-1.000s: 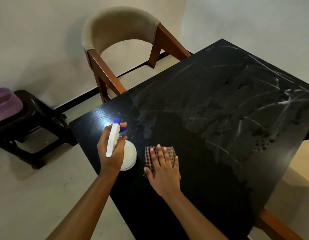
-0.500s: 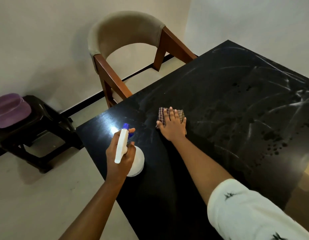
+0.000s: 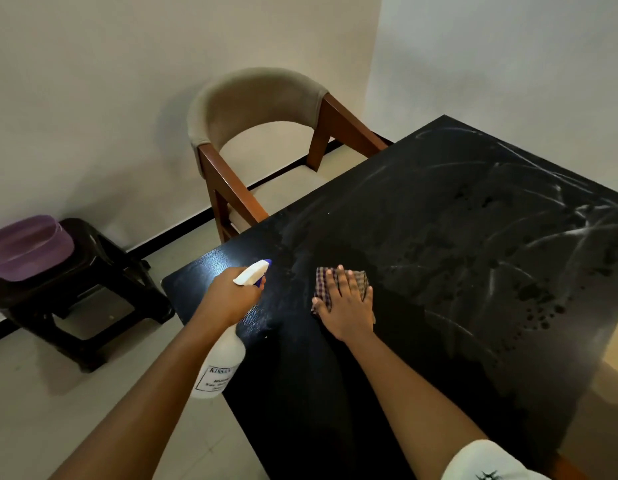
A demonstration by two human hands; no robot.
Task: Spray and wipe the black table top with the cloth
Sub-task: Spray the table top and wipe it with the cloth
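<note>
The black table top [image 3: 439,271] fills the right half of the head view, streaked with pale wipe marks and dark wet spots toward its far right. My right hand [image 3: 345,306] lies flat, fingers spread, pressing a folded checked cloth [image 3: 323,284] onto the table near its left side. My left hand [image 3: 231,299] grips the neck of a white spray bottle [image 3: 219,362] with a blue nozzle, held tilted above the table's left corner, its nozzle pointing toward the table.
A wooden chair [image 3: 259,140] with a beige padded back stands at the table's far left edge. A dark stool [image 3: 79,282] carrying a purple basin [image 3: 27,247] sits on the pale tiled floor to the left, against the white wall.
My right hand slid the cloth away across the table, then back toward me. My left hand lifted and tilted the spray bottle, so its body now hangs off the table's left corner.
</note>
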